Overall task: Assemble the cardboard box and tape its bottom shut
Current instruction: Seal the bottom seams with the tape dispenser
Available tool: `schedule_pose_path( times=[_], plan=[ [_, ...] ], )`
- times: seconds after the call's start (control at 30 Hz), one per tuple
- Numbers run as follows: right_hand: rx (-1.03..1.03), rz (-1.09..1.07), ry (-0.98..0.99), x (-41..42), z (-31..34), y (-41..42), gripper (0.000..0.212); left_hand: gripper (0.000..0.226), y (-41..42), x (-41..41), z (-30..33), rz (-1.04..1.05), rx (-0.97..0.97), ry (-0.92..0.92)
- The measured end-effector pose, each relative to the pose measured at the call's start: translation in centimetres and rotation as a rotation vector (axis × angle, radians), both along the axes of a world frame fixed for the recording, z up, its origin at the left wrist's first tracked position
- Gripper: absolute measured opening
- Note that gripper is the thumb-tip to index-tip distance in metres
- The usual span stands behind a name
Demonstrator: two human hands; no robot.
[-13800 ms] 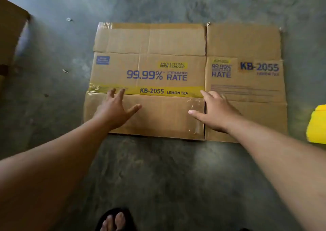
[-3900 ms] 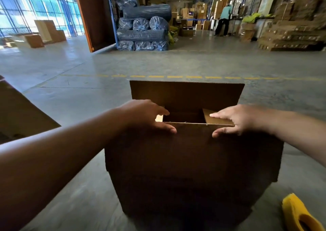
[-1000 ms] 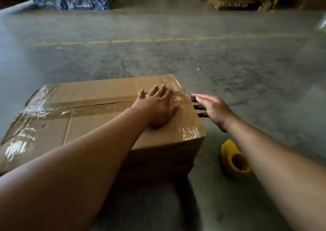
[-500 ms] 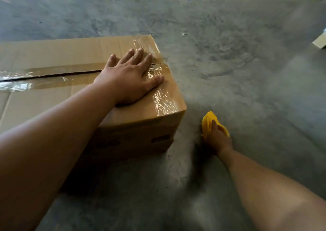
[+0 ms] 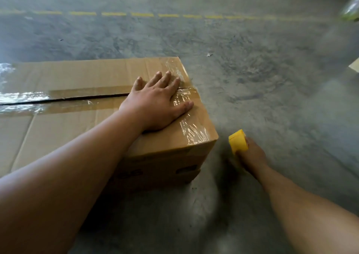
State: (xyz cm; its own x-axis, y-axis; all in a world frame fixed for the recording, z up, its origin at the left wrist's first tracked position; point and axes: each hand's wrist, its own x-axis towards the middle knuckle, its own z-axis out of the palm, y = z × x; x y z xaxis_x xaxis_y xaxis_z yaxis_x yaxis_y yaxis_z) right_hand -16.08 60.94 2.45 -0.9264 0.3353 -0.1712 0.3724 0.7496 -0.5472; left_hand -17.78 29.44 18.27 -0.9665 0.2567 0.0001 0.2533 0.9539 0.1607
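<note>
The cardboard box (image 5: pixel 68 137) stands on the concrete floor with its flaps folded shut on top. A dark seam runs between the flaps, with old clear tape (image 5: pixel 192 133) crinkled along its right end. My left hand (image 5: pixel 157 104) lies flat with spread fingers on the top near the right edge, pressing over the seam. To the right of the box, low by the floor, my right hand (image 5: pixel 250 154) grips a yellow tape roll (image 5: pixel 238 141). The roll stands a little apart from the box's right corner.
A dashed yellow line (image 5: pixel 116 14) crosses the grey concrete floor (image 5: pixel 262 79) at the back. A pale cardboard corner (image 5: pixel 354 66) juts in at the right edge. A small scrap (image 5: pixel 209 54) lies on the floor beyond the box.
My right hand has lifted the yellow tape roll off the floor and brought it closer to the box's right corner. My left hand stays pressed on the top.
</note>
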Motion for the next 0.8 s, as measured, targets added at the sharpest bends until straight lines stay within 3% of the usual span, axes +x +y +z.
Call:
schedule_pose_path(
  times=[0.13,0.3,0.47,0.67,0.8],
  plan=[
    [-0.135,-0.044,0.292,-2.2,7.6,-2.0,0.051,0.085,0.1,0.2,0.5,0.012,0.062,0.024],
    [-0.304,0.125,0.486,-3.8,17.9,-5.4,0.049,0.064,-0.3,1.7,0.9,0.217,0.1,0.245],
    [-0.463,0.253,0.627,-4.4,24.9,-12.1,0.013,0.064,-3.8,2.5,2.8,0.026,0.067,0.021],
    [-0.767,0.434,0.502,-3.8,26.9,-23.0,0.013,0.078,-9.5,4.0,2.8,0.058,-0.003,-0.013],
    [-0.832,0.516,0.39,-3.5,26.3,-27.9,0.01,0.06,-16.9,7.4,3.4,0.195,0.123,0.075]
  ],
)
